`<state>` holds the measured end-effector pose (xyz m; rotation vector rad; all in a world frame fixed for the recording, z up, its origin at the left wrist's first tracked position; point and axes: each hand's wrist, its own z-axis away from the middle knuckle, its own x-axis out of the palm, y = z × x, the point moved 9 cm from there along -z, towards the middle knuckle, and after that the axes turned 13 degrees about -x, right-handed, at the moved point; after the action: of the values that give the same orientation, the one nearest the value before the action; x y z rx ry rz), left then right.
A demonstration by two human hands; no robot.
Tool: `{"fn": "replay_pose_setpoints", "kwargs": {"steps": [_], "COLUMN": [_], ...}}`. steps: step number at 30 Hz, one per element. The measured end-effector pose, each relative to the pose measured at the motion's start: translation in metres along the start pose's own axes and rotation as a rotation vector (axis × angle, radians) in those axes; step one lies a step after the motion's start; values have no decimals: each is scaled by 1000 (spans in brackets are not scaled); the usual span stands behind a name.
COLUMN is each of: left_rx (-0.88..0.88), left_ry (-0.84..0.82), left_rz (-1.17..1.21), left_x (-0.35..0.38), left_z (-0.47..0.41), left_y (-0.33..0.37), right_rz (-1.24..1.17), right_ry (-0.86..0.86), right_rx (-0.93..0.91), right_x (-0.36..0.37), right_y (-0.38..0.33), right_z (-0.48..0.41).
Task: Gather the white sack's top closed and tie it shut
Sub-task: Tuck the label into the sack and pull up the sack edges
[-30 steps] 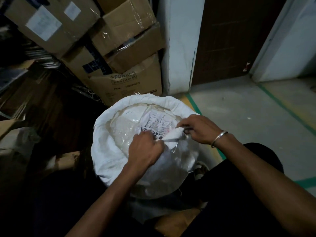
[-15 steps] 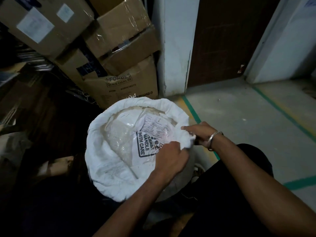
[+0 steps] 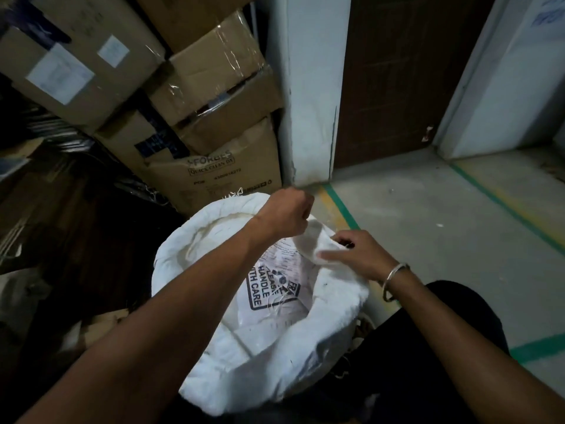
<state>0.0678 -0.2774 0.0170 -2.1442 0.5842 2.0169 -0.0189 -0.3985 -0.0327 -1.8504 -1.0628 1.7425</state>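
Observation:
The white sack (image 3: 275,356) stands on the floor in front of me, its rolled rim wide open. Inside lies a plastic-wrapped package (image 3: 275,289) printed "PLEASE HANDLE WITH CARE". My left hand (image 3: 282,215) reaches across to the sack's far rim, fist closed on the cloth there. My right hand (image 3: 357,255), with a metal bangle on the wrist, pinches the rim on the right side, thumb on top of the fold. The two hands are close together at the far right part of the rim.
Stacked cardboard boxes (image 3: 214,123) stand right behind the sack at the left. A white pillar (image 3: 308,87) and a dark door (image 3: 397,71) are behind. Grey floor with green tape lines (image 3: 342,209) lies to the right. My dark-clothed leg (image 3: 412,362) presses the sack's right side.
My left hand left the near right rim and moved up to the far rim. My right hand stayed on the right rim. The view has shifted closer over the sack.

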Motion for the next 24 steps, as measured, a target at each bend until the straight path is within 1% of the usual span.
{"fn": "replay_pose_setpoints", "kwargs": {"steps": [2,3,4,5,8,10,11,12,13,15,16,17,18,20,21,22,23,24], "left_rx": [30,35,34,34,69,65,46,25,11,-12,-33,-55,-67,-50,-37,-14,2,27], "left_ry": [-8,-20,-54,-109,-289,-347,-349,-328,-285,-150,-60,21,79,126,114,82,32,-35], "left_rz": [69,98,107,87,-39,-124,-135,-126,-115,-134,-170,-209,-222,-192,-110,6,101,142], "left_x": [0,3,7,14,37,47,47,45,41,28,20,15,12,16,17,16,17,17], "left_z": [-7,-13,-19,-27,-41,-46,-47,-47,-49,-48,-46,-43,-40,-38,-37,-36,-38,-39], "left_y": [0,-5,-11,-17,-37,-49,-54,-57,-59,-60,-60,-61,-62,-64,-67,-71,-80,-89], "right_rz": [22,36,-17,-97,-304,-346,-321,-243,-104,273,368,362,277,88,45,62,92,114], "right_ry": [-30,3,27,35,-53,-95,-101,-105,-116,-154,-156,-162,-151,-93,-46,7,32,44], "right_rx": [13,65,135,205,382,472,475,450,415,336,283,230,189,83,31,-27,-92,-134], "right_x": [-6,-12,-13,-8,26,40,41,39,34,20,19,21,24,32,33,32,31,31], "right_y": [-2,3,6,12,28,36,38,40,42,35,30,24,16,-4,-14,-22,-28,-29], "right_z": [-21,-31,-38,-43,-49,-48,-49,-53,-57,-65,-71,-78,-87,-109,-117,-125,-129,-129]}}
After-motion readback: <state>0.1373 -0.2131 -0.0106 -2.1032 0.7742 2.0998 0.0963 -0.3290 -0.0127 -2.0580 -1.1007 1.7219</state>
